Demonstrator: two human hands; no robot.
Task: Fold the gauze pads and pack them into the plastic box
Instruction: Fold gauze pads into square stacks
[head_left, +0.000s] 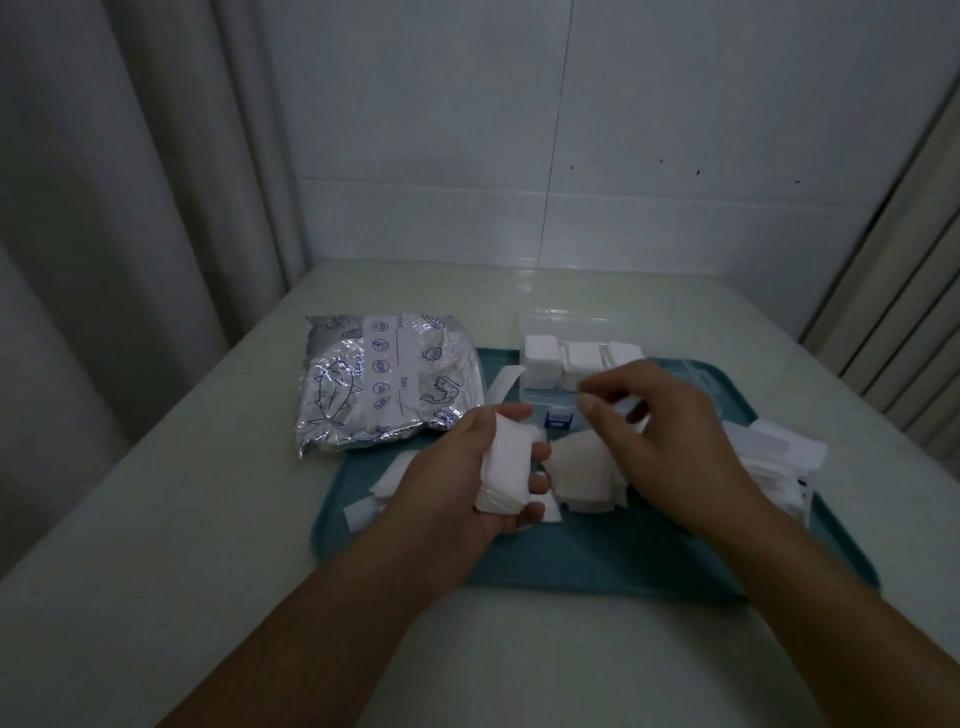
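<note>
On one teal tray (571, 561), the left hand (467, 467) gripped a stack of folded gauze pads (506, 467), fingers curled round it. The right hand (670, 431) hovered over loose pads (584, 470), fingers bent; whether it pinched anything was unclear. Beyond, one plastic box (550, 319) held three pad stacks (543, 364). One foil bag (384, 379) lay left.
</note>
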